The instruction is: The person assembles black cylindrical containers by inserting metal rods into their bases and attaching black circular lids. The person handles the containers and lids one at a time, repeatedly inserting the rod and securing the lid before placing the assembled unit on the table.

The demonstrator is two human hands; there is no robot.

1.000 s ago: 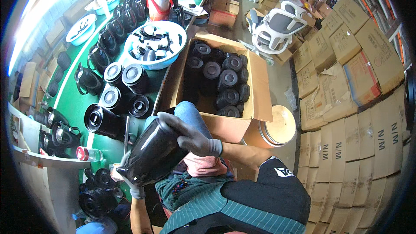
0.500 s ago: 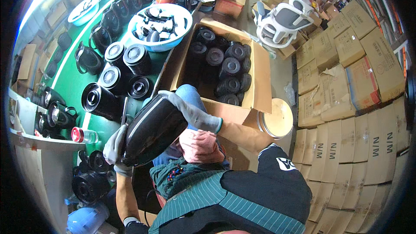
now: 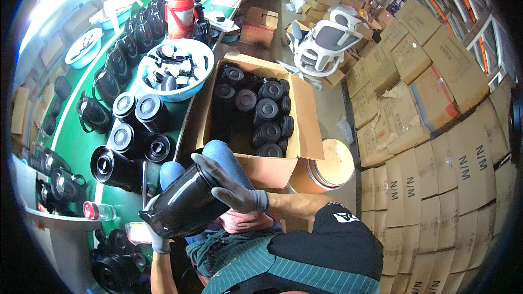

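A glossy black jug lies tilted across my lap, held between my two grey-gloved hands. My left hand grips its lower left end, near a pointed lip, with most of its fingers hidden behind the jug. Against the opposite end rests my right hand, its palm on the side and its fingers wrapped over the upper edge. Just below my right hand, a pink cloth lies on my thigh. Several black canisters stand on the green table to the left.
An open carton of stacked black round parts stands ahead. On the table are a blue basin of small parts, a red flask and a red-lidded jar. Stacked cartons line the right, behind a round drum.
The jug has turned and come slightly lower, its pointed lip now showing at the left end. My right hand has slid lower along its side. The whole view has shifted.
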